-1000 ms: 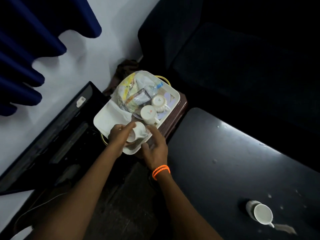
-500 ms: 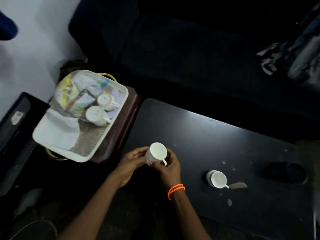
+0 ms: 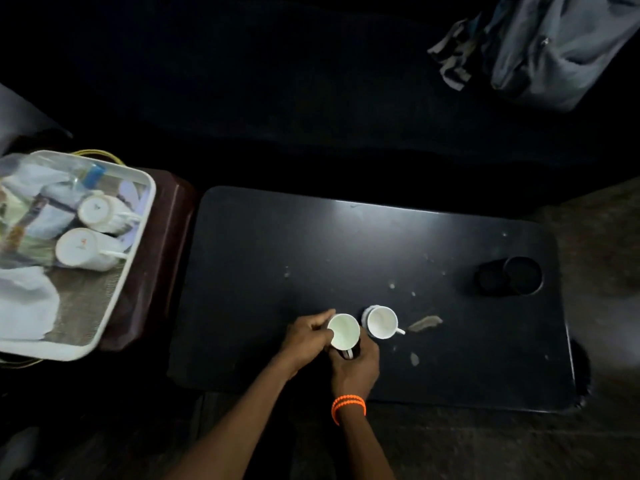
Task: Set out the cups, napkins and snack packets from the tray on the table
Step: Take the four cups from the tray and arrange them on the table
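While the room lies mostly in darkness, a dark desk [image 3: 346,244] with rounded corners catches a little light along its far edge. Its surface is matte and marked with small pale specks and one longer smear [image 3: 425,323]. At the right end there is a round recess [image 3: 523,275] with a dark round object just beside it.

Near the front edge of the desk both hands grasp a white cup [image 3: 343,331], upright with its mouth open to the camera. The left hand [image 3: 306,336] wraps its side, and the right hand [image 3: 355,367], with an orange bracelet [image 3: 348,405] on the wrist, is closed at the handle side. I cannot tell if the cup already touches the desk. Just beside it, to the right, a second white cup [image 3: 382,322] stands upright on the desk, handle pointing right.

To the left of the desk, a white tray [image 3: 114,289] rests on a dark red stand [image 3: 162,244]. In the tray two more cups [image 3: 83,249] lie on their sides, near white napkins [image 3: 24,303] and a clear bag of packets [image 3: 31,209]. Beyond the desk a dark sofa is hardly visible, with a grey cloth bag [image 3: 547,46] on it at the upper right.
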A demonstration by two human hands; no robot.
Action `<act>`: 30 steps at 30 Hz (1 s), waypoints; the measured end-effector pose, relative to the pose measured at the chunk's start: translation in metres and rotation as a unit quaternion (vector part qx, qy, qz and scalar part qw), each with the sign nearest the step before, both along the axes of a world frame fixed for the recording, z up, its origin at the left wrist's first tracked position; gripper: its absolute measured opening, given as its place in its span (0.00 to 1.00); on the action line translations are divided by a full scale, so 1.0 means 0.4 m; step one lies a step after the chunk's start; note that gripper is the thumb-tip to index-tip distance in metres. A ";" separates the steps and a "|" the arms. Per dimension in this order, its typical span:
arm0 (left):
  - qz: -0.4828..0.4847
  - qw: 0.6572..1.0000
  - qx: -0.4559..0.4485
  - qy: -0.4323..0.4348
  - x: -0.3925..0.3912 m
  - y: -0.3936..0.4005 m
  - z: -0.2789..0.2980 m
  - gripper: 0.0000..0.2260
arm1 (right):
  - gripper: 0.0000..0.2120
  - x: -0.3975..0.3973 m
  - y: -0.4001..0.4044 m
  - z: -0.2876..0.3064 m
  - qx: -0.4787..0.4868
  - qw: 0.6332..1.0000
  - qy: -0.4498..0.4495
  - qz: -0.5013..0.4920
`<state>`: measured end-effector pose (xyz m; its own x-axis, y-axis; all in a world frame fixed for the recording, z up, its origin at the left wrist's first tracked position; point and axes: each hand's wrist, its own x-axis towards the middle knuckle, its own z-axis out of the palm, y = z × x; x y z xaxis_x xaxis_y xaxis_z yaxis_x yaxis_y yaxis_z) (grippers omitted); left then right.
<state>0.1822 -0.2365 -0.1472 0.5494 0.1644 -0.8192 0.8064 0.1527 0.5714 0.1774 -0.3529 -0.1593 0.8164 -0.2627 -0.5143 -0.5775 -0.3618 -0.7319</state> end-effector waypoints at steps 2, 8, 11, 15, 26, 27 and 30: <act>-0.020 1.000 -0.001 0.001 0.012 -0.012 0.008 0.33 | 0.25 0.001 -0.003 0.002 -0.012 1.000 0.015 -0.001; -0.046 0.999 -0.005 -0.005 0.026 -0.052 0.007 0.40 | 0.24 -0.005 -0.048 -0.021 -0.098 0.994 0.046 0.024; 0.002 1.000 -0.014 -0.004 0.012 -0.026 0.000 0.40 | 0.34 -0.019 -0.068 -0.032 -0.133 0.985 0.107 0.001; 0.098 0.994 0.033 -0.022 -0.013 0.105 -0.003 0.26 | 0.35 -0.046 -0.049 -0.016 -0.158 0.965 0.194 -0.079; 0.362 0.780 0.510 0.004 -0.161 0.662 0.143 0.21 | 0.25 -0.133 0.297 0.040 -0.048 0.975 0.205 0.071; 0.371 0.770 0.519 0.025 -0.168 0.700 0.150 0.25 | 0.24 -0.135 0.345 0.048 -0.032 0.974 0.195 0.112; 0.323 0.817 0.468 0.101 -0.179 0.799 0.146 0.32 | 0.21 -0.137 0.481 0.074 0.016 0.957 0.160 0.243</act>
